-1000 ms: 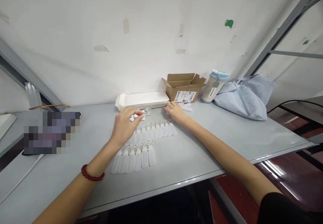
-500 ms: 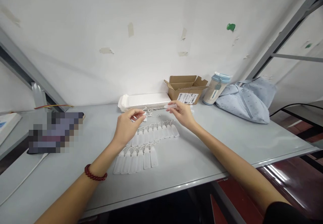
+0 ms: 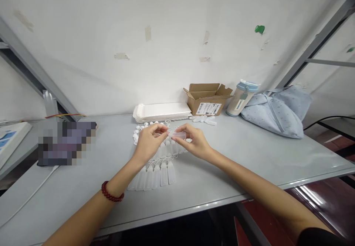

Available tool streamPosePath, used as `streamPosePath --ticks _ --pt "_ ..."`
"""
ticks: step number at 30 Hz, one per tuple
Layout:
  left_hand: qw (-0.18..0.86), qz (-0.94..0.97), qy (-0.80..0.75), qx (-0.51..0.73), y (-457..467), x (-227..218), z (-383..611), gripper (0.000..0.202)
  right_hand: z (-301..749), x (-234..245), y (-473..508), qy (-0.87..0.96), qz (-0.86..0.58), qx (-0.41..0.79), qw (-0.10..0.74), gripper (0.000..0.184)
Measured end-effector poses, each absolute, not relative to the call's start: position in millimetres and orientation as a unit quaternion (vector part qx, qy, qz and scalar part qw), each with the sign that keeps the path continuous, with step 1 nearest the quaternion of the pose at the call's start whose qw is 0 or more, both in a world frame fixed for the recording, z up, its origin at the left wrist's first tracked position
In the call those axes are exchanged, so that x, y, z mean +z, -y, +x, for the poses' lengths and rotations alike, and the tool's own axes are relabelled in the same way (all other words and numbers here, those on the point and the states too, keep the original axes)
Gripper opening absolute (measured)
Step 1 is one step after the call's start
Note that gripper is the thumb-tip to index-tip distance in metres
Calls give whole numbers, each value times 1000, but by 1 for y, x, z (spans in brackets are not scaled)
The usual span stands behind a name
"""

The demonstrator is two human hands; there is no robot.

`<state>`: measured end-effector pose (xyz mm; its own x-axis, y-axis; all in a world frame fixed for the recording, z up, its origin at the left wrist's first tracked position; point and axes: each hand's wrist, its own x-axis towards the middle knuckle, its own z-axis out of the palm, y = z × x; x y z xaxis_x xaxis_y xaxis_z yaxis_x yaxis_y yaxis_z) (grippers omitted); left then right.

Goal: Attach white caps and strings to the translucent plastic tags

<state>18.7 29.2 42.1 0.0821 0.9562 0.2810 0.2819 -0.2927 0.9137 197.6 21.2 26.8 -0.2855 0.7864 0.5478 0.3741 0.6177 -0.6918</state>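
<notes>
My right hand is closed, thumb and fingers pinching a translucent plastic tube held level above the table. My left hand pinches at the tube's left end; a small white cap seems to be between its fingertips, mostly hidden. Below the hands, capped translucent tubes with white cord loops lie in two rows, a front row and a back row partly covered by the hands. Small white caps lie left of the fingers, with loose white cords behind. Several loose tubes rest behind my right hand.
A stack of white flat packs and an open cardboard box stand along the wall. Right of them are a blue-lidded tumbler and a light blue cloth bag. A blurred-out phone-like device with a cable lies left.
My right hand has brought the tube left and down to meet my left hand. My left hand has moved slightly right. The view has shifted a little.
</notes>
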Motion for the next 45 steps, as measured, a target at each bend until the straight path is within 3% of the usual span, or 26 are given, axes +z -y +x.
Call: streamPosePath --ticks 7,18,30,37,45 --pt "397 624 -465 488 -24 53 19 14 199 20 -25 815 -376 107 428 22" --pt "302 696 -408 509 -21 45 22 10 200 20 -26 819 -368 150 414 31" --pt "589 512 -401 480 -20 54 23 29 196 19 -21 829 -311 53 461 26" --pt "461 599 -420 502 -17 52 26 20 196 19 -17 827 -339 77 443 25" --pt "416 625 -391 533 -12 52 27 18 195 26 -14 823 -389 70 407 26"
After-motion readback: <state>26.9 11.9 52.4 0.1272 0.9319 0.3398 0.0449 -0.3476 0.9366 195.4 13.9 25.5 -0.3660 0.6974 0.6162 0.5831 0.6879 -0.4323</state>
